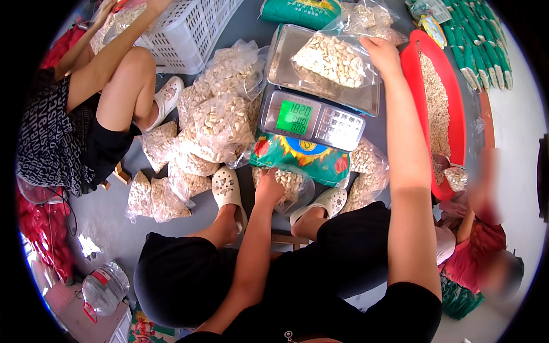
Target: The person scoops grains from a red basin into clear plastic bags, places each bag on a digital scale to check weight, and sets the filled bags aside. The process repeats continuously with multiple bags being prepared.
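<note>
My right hand [379, 53] grips the top of a clear plastic bag of pale flat seeds [330, 60], which lies on the steel pan of a digital scale [283, 64]. The scale's green display is lit. My left hand [270, 184] is at another clear bag of seeds [291, 184] on the floor between my feet; its fingertips are partly hidden, so its hold cannot be told. A green printed bag [300, 158] lies between the scale and that bag. Left of the scale, many filled clear bags [223, 124] are heaped.
A white plastic crate [184, 38] stands at the upper left beside a seated person [85, 107]. On the right are a red scoop-shaped tray [458, 128] of small pale pieces, stacked green packets [476, 43] and another person [472, 253]. A large clear bottle [105, 289] stands lower left.
</note>
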{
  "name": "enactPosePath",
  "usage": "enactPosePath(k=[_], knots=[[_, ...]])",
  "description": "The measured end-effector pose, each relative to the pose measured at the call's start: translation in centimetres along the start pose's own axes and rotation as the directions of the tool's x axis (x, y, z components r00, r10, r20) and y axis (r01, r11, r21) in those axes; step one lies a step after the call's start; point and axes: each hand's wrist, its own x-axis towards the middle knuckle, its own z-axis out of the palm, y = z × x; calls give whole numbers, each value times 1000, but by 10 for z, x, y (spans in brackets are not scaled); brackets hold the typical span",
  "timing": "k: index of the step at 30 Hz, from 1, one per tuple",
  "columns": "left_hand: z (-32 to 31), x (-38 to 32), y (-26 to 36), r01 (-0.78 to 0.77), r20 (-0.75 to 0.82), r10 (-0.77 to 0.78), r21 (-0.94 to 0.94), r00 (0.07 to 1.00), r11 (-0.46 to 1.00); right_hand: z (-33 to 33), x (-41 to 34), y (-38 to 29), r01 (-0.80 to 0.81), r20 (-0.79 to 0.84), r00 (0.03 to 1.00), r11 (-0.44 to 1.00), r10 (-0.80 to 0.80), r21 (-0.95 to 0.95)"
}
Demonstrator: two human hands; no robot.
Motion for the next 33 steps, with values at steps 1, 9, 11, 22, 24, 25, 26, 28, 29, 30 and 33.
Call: enactPosePath(k=[1,9,11,22,24,25,26,28,29,30,33], knots=[[0,1,1,7,4,-7,-3,1000,1000,-5,-5,-1,141,-123,979,974,-164,-175],[0,3,0,-1,4,2,-24,1000,1000,-20,-17,-42,341,-73,902,805,-426,-486],[-2,2,4,7,20,-7,-28,1000,1000,-11,-9,-41,270,-9,951,845,-308,-461],[-11,6,0,-23,36,24,-7,999,1000,32,9,-32,157,316,949,888,-14,-432],[-13,5,0,-15,36,16,-19,999,1000,40,15,-25,164,298,955,813,12,-559],[-16,4,-1,-7,31,7,-26,999,1000,46,11,-32,147,306,952,846,20,-513],[-16,5,-6,-20,17,20,-23,1000,1000,54,4,-37,128,314,949,875,28,-466],[-16,7,-6,-23,20,23,-33,1000,999,64,4,-32,193,318,947,881,-52,-431],[-14,8,-5,-27,25,28,-38,999,999,73,7,-22,279,319,937,854,-143,-438],[-14,9,-8,-25,21,26,-42,999,999,83,11,-17,370,328,914,820,-238,-436],[-16,10,-14,-13,6,13,-53,1000,998,82,-12,-44,311,280,943,782,-182,-540]])
